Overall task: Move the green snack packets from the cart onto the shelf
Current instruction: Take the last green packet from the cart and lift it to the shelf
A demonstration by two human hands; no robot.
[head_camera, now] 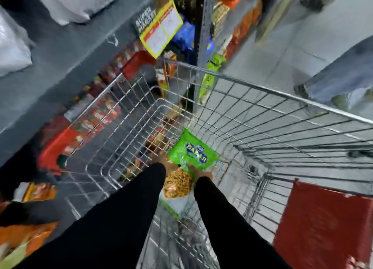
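Low in the middle of the frame, both black-sleeved arms reach down into the cart. Only a sliver of the left hand (163, 161) shows past its cuff, pressed against the lower left edge of the bright green plastic snack packet with a blue oval logo (194, 152); how far its fingers are curled cannot be told. The right hand (204, 172) is likewise mostly hidden, its visible part touching the packet's lower right edge, grip unclear. The packet is tilted, logo up, and its clear lower window shows golden-brown snack pieces between the two wrists. It sits inside the silver wire shopping cart (262, 115), near the centre; the picture is blurred. More green packets (212, 74) hang by the grey metal shelf upright (202, 46) at upper centre. Red and orange packets (96, 115) fill the shelf at left.
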